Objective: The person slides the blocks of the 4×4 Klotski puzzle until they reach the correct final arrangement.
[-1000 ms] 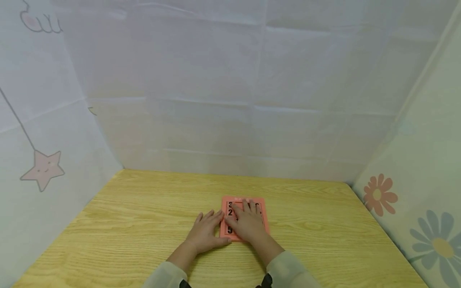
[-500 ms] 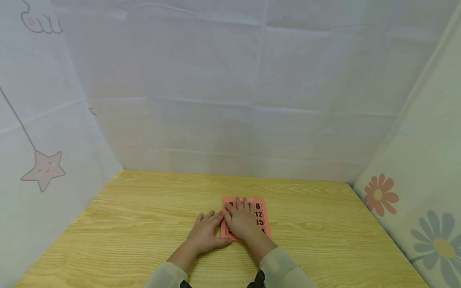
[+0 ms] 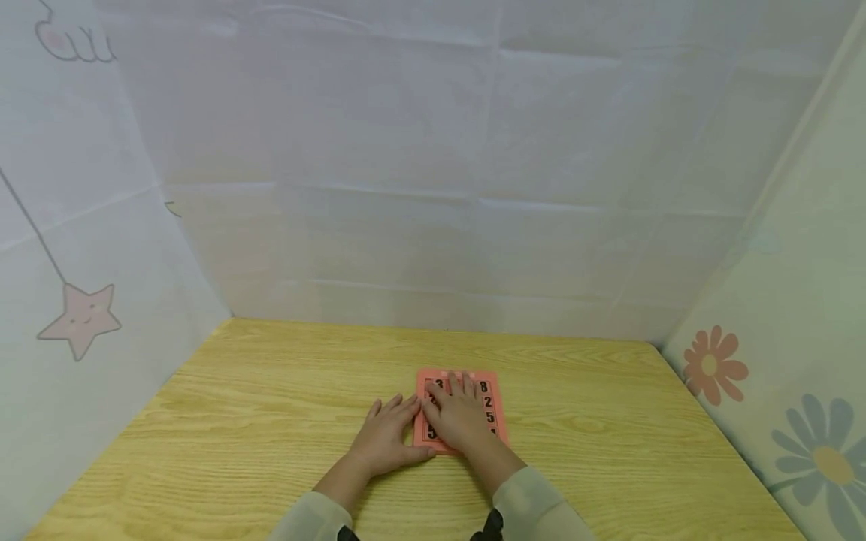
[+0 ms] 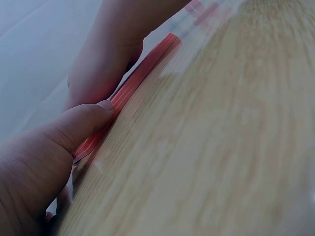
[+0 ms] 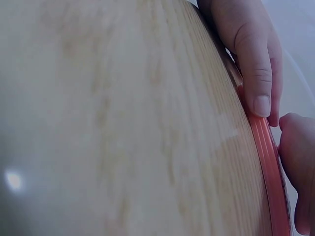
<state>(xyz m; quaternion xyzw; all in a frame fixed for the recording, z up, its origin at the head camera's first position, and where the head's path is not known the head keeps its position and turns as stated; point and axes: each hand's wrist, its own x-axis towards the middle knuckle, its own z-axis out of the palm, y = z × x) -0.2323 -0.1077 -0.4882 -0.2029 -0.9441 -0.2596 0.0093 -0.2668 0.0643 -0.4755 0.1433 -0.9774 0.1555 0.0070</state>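
Note:
A pink-red number slide puzzle (image 3: 489, 409) with black digits lies flat on the wooden table. My left hand (image 3: 386, 439) holds it at its near left corner, fingers along the left side and thumb against the near edge. Across the tiles rests my right hand (image 3: 463, 421), palm down with fingers extended, covering the middle columns. Digits show at the left and right of that hand. The left wrist view has the left thumb (image 4: 81, 125) touching the puzzle's side (image 4: 142, 73). In the right wrist view, part of the right hand (image 5: 298, 157) is just above the puzzle's rim.
The wooden table (image 3: 271, 376) spreads out around the puzzle. A pale cloth (image 3: 440, 150) hangs behind it, with a printed star (image 3: 80, 319) on the left side cloth and printed flowers (image 3: 716, 366) on the right one.
The right hand has slid left over the tiles, then slightly back to the right. More right-column digits are uncovered than a second ago. My left hand and the puzzle's frame stay in place.

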